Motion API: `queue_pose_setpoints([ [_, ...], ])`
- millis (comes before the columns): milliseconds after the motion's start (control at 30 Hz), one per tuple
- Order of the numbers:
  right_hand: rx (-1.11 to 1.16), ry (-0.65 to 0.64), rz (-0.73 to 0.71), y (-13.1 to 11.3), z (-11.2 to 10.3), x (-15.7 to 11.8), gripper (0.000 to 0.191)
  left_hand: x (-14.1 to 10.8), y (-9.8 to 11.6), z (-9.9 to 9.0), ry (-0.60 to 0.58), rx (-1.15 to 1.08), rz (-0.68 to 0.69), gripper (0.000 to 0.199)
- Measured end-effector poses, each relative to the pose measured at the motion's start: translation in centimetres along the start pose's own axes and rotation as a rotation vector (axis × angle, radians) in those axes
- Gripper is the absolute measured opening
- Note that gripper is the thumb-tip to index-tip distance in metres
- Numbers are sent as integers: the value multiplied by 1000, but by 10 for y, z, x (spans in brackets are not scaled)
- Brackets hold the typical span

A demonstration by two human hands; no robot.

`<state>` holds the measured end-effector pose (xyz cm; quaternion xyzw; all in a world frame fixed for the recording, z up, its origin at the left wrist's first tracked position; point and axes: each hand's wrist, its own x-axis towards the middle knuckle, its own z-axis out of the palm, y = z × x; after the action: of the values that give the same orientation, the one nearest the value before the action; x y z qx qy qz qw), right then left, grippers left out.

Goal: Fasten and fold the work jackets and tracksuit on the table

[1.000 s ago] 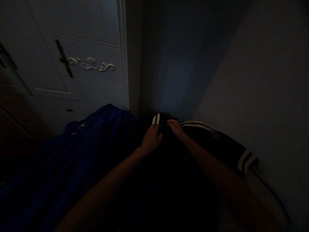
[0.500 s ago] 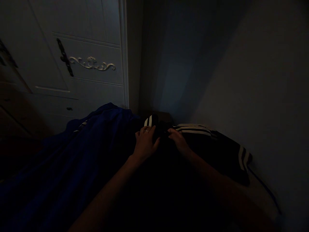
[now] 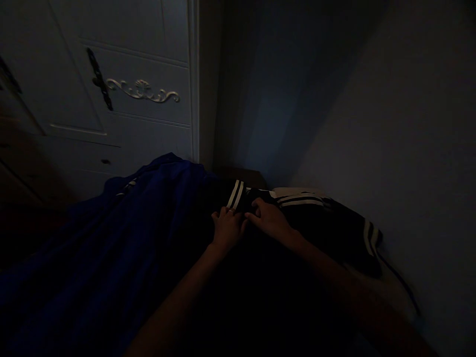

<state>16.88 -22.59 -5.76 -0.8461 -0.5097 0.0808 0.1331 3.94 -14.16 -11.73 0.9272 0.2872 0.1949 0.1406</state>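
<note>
A dark garment, black or nearly so, with pale double and triple stripes, lies spread out below my hands. My left hand, a ring on one finger, rests on the cloth with its fingers spread, just under a striped band. Close beside it on the right, my right hand is over the same garment, thumb and forefinger apart. In the deep shadow, folds between the hands cannot be made out. Left of the hands, a blue garment is heaped in loose folds.
Behind on the left stands a white cabinet door with a dark handle and scroll ornament. A pale wall rises at the right. A thin dark cord trails from the garment's right end. The room is very dim.
My left hand has shifted slightly right and down, uncovering more of the striped band. My right hand has moved a little left; its thumb and forefinger now stand apart. The view has shifted slightly.
</note>
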Motion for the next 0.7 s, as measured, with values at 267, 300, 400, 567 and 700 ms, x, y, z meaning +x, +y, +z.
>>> queue_pose_setpoints([
  [267, 251, 68, -49, 17, 14, 15, 21, 1, -2, -1, -34, -113, -29, 55],
  [300, 342, 88, -4, 22, 19, 15, 22, 1, -2, 0, -30, -118, -19, 58],
  [400, 550, 132, 93, 31, 38, 15, 27, 1, -3, 5, -16, -107, 23, 64],
  [567, 701, 193, 106, 32, 60, 14, 28, -1, -7, 11, -26, -160, 99, 37],
  [700, 747, 221, 128, 30, 63, 16, 27, -1, -11, 12, -36, -277, 109, 29],
])
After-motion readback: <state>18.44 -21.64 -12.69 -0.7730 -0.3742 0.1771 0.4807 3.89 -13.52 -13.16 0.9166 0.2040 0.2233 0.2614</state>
